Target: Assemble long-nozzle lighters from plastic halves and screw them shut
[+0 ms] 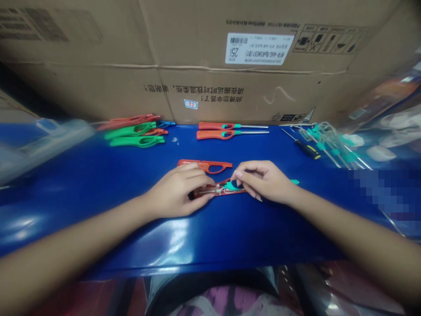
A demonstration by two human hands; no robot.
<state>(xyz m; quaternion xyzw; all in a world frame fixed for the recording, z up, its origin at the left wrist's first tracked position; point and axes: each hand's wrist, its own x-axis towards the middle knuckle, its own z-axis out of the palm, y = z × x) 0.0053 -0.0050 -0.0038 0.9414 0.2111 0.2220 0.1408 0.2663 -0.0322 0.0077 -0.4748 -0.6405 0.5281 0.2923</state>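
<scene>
An opened red utility lighter [216, 191] lies on the blue table, its inside facing up. A clear tank and thin wire show in the half shell, along with a green trigger [233, 186]. My left hand [184, 188] is closed around the shell's handle end, thumb in front and fingers behind. Over the trigger, my right hand [263, 179] has thumb and forefinger pinched together; whatever is between them is too small to make out. A green tip [295, 181] pokes out past my right wrist. Just behind my hands rests the other red half shell [215, 166].
Two assembled red lighters [215, 134] lie at the back near a cardboard box [194, 57]. Green and red shells [136, 140] are piled back left. A screwdriver [307, 149] and metal rods with green parts [335, 149] lie back right. Small white bits [175, 140] sit behind.
</scene>
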